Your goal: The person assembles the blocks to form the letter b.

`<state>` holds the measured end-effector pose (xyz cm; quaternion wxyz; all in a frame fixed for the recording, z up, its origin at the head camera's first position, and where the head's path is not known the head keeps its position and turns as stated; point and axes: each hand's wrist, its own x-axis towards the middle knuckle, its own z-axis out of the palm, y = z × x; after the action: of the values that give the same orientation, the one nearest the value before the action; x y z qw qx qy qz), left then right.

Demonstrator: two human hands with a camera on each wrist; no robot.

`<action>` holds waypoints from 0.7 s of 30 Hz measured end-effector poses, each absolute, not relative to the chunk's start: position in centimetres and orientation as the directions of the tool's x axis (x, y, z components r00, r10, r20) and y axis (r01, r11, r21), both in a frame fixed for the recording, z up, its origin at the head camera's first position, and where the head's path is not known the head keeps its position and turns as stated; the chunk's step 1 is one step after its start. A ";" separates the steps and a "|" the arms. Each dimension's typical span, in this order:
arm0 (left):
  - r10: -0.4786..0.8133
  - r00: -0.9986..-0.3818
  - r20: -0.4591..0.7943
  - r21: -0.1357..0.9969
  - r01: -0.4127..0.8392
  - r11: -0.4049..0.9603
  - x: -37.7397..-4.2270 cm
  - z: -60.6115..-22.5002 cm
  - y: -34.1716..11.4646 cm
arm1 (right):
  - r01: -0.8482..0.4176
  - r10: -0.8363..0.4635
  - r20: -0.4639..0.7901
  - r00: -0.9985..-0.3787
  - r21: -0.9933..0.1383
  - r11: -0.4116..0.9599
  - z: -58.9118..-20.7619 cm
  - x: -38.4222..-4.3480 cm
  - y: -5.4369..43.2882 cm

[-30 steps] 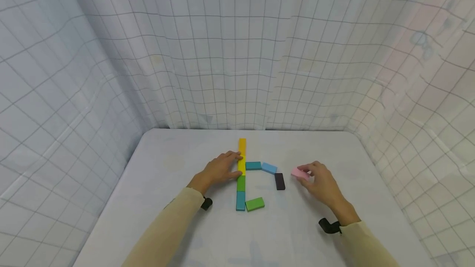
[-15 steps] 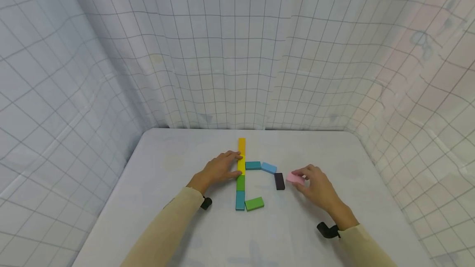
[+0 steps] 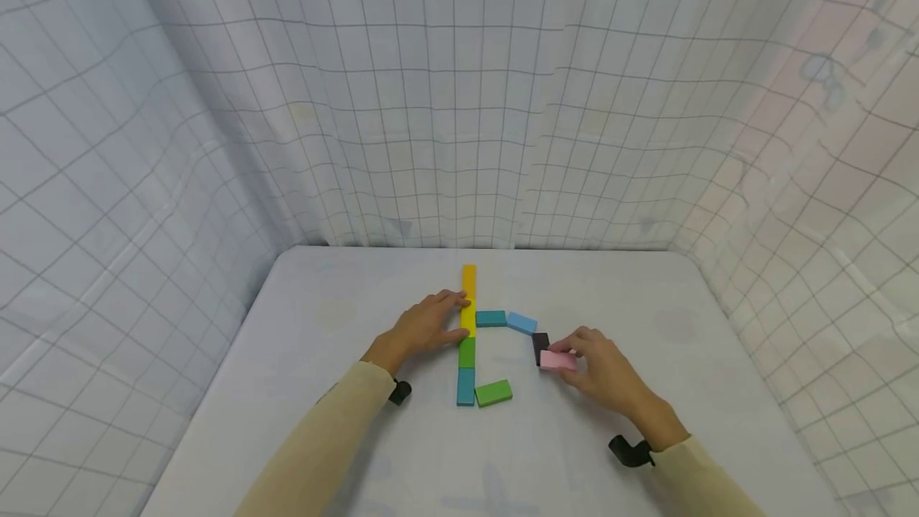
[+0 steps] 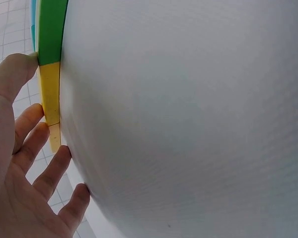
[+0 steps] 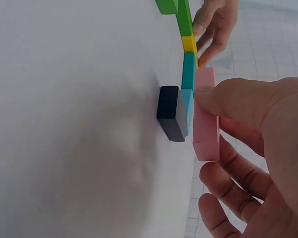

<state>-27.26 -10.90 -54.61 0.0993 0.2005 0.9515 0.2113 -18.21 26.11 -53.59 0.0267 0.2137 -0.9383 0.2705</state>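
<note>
My right hand pinches a pink block between thumb and fingers. In the head view the block overlaps the front part of a black block. The right wrist view shows the pink block held off the table, beside the black one. My left hand has its fingers spread, with thumb and fingertips touching the left side of the yellow blocks. These form a straight column with a green block and a teal block in front.
A second teal block extends right from the column, followed by a light blue block set at a slant. Near the column's front end lies another green block, slightly angled. Grid-patterned curtains surround the white table.
My right hand has moved left and slightly toward me with the pink block, from right of the black block to over its front part. The left hand has stayed in place.
</note>
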 end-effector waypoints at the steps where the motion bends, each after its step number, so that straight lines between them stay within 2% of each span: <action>1: 0.424 -0.900 -0.104 0.439 0.341 0.832 -27.2 -54.6 -10.9 | -0.420 -0.393 0.163 -0.905 -0.498 0.759 -53.5 -18.2 26.0; 21: 0.418 -0.902 -0.107 0.445 0.332 0.832 -27.0 -54.4 -10.7 | -0.477 -0.507 0.080 -0.858 -0.489 0.730 -53.9 -18.2 24.6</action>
<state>-26.99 -10.75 -54.38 0.1006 0.1972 0.9517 0.2129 -18.15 24.56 -53.88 -0.0293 0.2648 -0.9296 0.2545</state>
